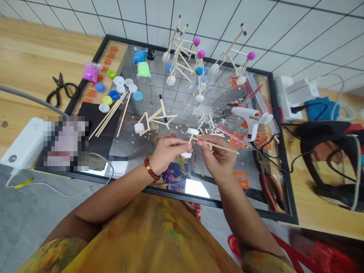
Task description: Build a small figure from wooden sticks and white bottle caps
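Two pinches, close together, over the tabletop (pixel 133 148) near its front edge!
Left hand (pixel 168 152) clamps the short stick (pixel 190 140) between white caps (pixel 193 131), seemingly steadying it; right hand (pixel 218 154) pinches the long stick (pixel 227 149), apparently for fine aim, its tip meeting the short one; forearms slant inward.

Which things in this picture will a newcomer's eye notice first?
First, the wooden stick frames with bright purple balls, at the back of the black-framed panel. Then, at front centre, the left hand pinches a white-capped piece and the right hand a thin stick.
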The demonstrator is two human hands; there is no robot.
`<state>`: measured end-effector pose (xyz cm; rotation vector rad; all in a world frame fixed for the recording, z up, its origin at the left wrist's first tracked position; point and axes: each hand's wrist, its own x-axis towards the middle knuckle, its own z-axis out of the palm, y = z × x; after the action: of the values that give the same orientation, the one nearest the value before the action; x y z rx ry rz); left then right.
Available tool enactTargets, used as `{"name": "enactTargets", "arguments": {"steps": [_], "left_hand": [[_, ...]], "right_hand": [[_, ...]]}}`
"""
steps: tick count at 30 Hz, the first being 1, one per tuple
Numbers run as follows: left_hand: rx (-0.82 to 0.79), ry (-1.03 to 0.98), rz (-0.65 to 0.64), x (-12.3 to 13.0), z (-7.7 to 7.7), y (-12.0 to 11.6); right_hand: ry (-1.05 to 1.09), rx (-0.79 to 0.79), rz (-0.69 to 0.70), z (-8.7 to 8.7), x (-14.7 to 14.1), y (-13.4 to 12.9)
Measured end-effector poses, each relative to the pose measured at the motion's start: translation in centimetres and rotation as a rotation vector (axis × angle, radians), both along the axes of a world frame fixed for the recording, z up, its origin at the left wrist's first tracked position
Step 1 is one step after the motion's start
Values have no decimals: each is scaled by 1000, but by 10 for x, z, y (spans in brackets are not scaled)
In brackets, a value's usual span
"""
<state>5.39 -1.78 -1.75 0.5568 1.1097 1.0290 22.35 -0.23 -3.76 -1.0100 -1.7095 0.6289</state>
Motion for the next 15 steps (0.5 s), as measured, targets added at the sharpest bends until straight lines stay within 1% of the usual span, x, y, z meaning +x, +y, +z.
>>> {"name": "enactTargets", "arguments": {"steps": [9,15], "left_hand": [[-16,2,0,1,-3,-1],[-35,-20,-2,0,-4,-2]], "right_hand": [[-9,4,9,0,-1,2],[-62,26,5,2,0,3]]}}
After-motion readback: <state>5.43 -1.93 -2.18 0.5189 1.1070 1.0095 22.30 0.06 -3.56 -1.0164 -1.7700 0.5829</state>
